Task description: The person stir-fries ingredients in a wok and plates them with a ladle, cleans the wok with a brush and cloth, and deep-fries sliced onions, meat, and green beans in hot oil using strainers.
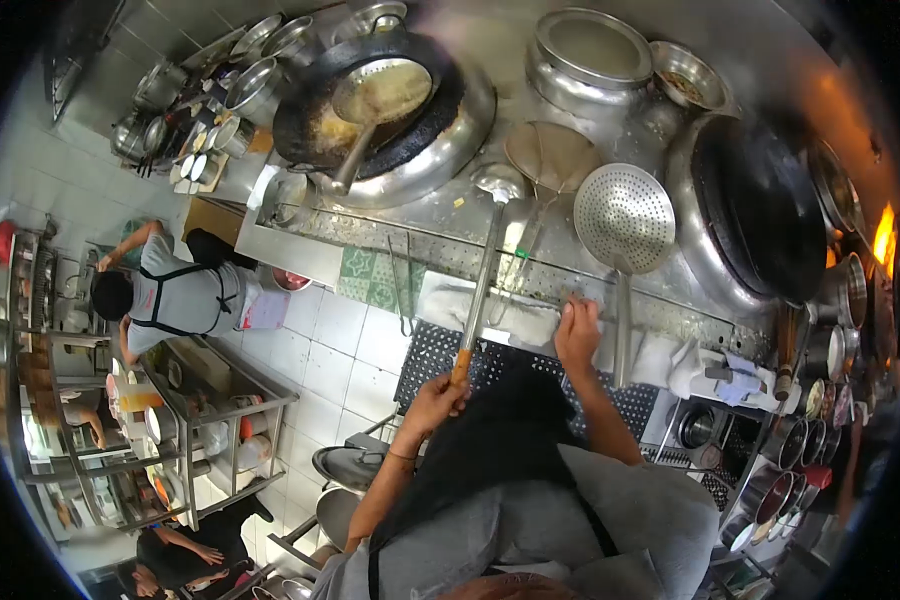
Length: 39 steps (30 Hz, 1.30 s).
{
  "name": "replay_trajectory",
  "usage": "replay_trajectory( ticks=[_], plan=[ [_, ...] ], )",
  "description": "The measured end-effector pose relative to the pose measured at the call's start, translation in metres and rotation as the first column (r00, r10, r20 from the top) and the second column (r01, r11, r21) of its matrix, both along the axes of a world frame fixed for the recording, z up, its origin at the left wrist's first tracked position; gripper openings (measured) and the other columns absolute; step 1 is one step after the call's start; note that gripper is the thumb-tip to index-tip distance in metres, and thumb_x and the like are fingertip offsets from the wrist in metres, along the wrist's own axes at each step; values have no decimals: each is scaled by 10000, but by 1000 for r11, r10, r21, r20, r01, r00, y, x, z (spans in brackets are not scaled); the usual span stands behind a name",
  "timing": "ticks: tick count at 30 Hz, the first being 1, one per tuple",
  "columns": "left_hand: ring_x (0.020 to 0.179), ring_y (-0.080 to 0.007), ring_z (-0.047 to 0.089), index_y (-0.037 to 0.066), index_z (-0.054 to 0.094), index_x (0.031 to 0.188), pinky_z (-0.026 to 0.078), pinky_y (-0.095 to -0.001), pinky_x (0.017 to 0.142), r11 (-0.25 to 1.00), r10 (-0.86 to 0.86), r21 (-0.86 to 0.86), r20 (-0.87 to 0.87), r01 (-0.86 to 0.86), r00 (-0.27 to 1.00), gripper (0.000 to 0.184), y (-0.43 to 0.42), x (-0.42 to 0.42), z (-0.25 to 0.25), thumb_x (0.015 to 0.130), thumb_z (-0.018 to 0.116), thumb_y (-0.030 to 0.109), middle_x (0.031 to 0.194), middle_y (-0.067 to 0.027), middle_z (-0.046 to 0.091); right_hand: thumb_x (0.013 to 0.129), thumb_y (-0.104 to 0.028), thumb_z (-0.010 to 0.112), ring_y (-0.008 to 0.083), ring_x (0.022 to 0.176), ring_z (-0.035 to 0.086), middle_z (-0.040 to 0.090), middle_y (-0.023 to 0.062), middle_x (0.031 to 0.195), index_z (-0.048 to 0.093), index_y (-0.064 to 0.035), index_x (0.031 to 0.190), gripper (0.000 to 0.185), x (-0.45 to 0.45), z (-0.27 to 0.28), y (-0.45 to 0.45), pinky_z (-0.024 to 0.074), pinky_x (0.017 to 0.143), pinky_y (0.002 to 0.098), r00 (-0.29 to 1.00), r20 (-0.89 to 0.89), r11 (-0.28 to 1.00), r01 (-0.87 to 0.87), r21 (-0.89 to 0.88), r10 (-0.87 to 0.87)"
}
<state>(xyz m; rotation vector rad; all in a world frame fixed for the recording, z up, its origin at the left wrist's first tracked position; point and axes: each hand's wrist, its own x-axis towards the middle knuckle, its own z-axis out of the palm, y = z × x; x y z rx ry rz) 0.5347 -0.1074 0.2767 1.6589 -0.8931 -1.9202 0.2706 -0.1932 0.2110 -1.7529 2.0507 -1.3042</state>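
My left hand (437, 405) is wrapped round the wooden grip of a long-handled ladle (485, 270). The ladle's metal bowl rests on the steel stove top, pointing away from me. My right hand (577, 332) is at the stove's front edge, its fingers curled, with nothing seen in them. Just right of that hand lies a perforated skimmer (624, 218), its handle over the edge. Between ladle and skimmer sits a round mesh strainer (552, 157). A folded pale cloth (520, 318) lies along the edge, between my hands.
At the back left, a wok (305, 120) holds another skimmer (382, 92) over oily liquid. A dark wok (760, 210) stands tilted to the right, with a flame (884, 240) beyond. A lidded pot (592, 48) is at the back. A co-worker (185, 290) bends by shelves at left.
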Motion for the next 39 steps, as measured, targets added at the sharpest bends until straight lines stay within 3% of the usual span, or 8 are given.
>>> replay_trajectory(
  ticks=[8, 12, 14, 26, 28, 30, 33, 39],
  plan=[
    [685, -80, 531, -16, 606, 935, 435, -230, 609, 924, -338, -142, 136, 356, 931, 304, -41, 36, 27, 893, 568, 282, 760, -24, 599, 840, -61, 573, 314, 667, 589, 580, 143, 784, 621, -11, 922, 107, 50, 52, -9, 470, 581, 359, 962, 194, 980, -198, 1, 194],
    [749, -187, 635, -10, 588, 930, 528, -296, 684, 978, 123, -155, -131, -143, 984, 234, -112, 87, 46, 918, 443, 174, 845, -101, 649, 835, -67, 597, 287, 601, 567, 573, 145, 745, 623, 1, 895, 95, 89, 72, 18, 447, 537, 342, 903, 322, 946, -318, 60, 283],
    [775, -228, 644, -32, 561, 944, 542, -354, 720, 871, 415, -55, -451, -488, 790, 361, -164, 107, 55, 975, 362, 267, 856, -154, 645, 829, -96, 617, 283, 594, 562, 570, 144, 737, 617, 5, 880, 113, 102, 68, 31, 446, 537, 346, 924, 298, 955, -280, 94, 242],
    [731, -220, 585, 16, 504, 989, 525, -300, 574, 914, 398, 168, -546, -369, 737, 260, -350, 100, 99, 896, 539, 257, 878, -135, 564, 660, -352, 801, 295, 762, 583, 553, 161, 806, 471, 17, 918, 559, 152, 46, 60, 468, 671, 390, 939, 329, 771, -132, 623, -105],
    [628, -171, 552, 45, 494, 893, 459, -241, 456, 890, 453, 236, -546, -390, 704, 197, -354, 88, 109, 870, 566, 227, 788, -86, 549, 704, -272, 776, 255, 692, 597, 557, 150, 791, 445, 18, 944, 502, 157, 50, 59, 490, 605, 373, 938, 340, 810, -152, 566, -62],
    [558, -137, 510, 60, 461, 800, 357, -199, 366, 915, 402, 319, -648, -249, 647, 161, -363, 86, 101, 845, 576, 164, 691, -49, 511, 771, -180, 709, 191, 553, 571, 551, 121, 753, 428, 6, 959, 386, 163, 63, 54, 488, 487, 333, 636, 709, 721, -332, 608, -304],
    [515, -118, 471, 70, 427, 728, 271, -184, 323, 935, 354, 265, -655, -236, 668, 144, -353, 91, 85, 803, 550, 68, 633, -29, 465, 824, -106, 638, 138, 453, 505, 512, 66, 652, 418, -39, 998, 288, 165, 46, 53, 413, 383, 276, 524, 799, 783, -347, 516, -294],
    [501, -122, 423, 56, 419, 695, 261, -191, 321, 932, 354, 198, -678, -303, 644, 139, -349, 99, 80, 769, 529, 14, 621, -42, 442, 852, -73, 590, 103, 401, 419, 437, 0, 569, 459, -48, 915, 147, 167, 1, 59, 331, 332, 265, 694, 676, 871, -145, 469, -249]
  ],
)
